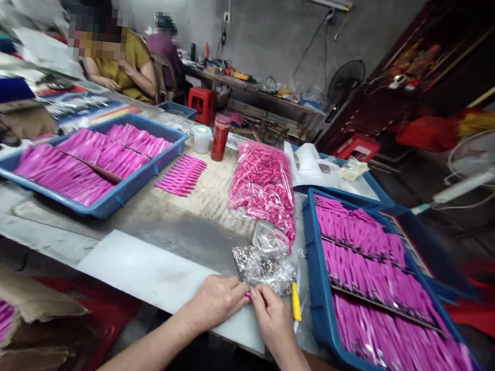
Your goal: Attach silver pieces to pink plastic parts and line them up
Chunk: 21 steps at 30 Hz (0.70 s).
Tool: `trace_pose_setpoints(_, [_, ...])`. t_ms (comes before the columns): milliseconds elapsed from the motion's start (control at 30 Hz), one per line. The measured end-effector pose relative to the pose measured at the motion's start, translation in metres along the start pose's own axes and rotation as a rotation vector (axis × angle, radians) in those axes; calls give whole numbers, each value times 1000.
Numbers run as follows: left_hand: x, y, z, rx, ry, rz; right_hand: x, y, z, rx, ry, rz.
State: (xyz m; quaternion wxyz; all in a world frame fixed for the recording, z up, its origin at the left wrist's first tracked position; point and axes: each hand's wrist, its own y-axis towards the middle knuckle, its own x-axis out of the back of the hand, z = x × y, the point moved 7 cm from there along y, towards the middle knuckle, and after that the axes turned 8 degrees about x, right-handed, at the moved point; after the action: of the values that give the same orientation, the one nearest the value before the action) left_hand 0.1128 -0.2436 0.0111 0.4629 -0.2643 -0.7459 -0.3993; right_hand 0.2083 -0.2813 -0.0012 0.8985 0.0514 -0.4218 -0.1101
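Note:
My left hand [218,300] and my right hand [273,315] meet over the near edge of the table, fingers pinched together. Between the fingertips shows a small bit of a pink plastic piece [248,294]; the fingers cover most of it. Just beyond lies an open clear bag of small shiny metal parts [266,266]. Behind that sits a large clear bag of pink plastic pieces [263,181]. To the right of my right hand is a yellow-handled tool [296,302]. A white board [147,269] lies flat under and left of my hands.
A blue tray [100,211] of long pink pieces stands left; another blue tray [314,291] stands right. A row of pink pieces [181,175], a red-lidded bottle [220,139] and a small tub [201,140] stand between. A cardboard box [39,299] is lower left. Two people sit at the back.

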Motion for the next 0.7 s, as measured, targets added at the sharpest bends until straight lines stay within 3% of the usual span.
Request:
trace_pose_setpoints(167, [6,0,6,35,13,14,-5,-7,-9,25,24,-124])
trace_pose_setpoints(267, [17,4,28,85,41,24,-6,-15,-14,47,-7,-255])
trace_pose_setpoints(533, [52,14,159,441,293,115,-17,-19,-13,343,-227,-316])
trace_pose_setpoints(633, [60,15,195,497,356,139,-19,-19,-12,438,-270,-311])
trace_pose_setpoints(700, [63,15,212,521,393,153,-19,-19,-13,398,-279,-322])
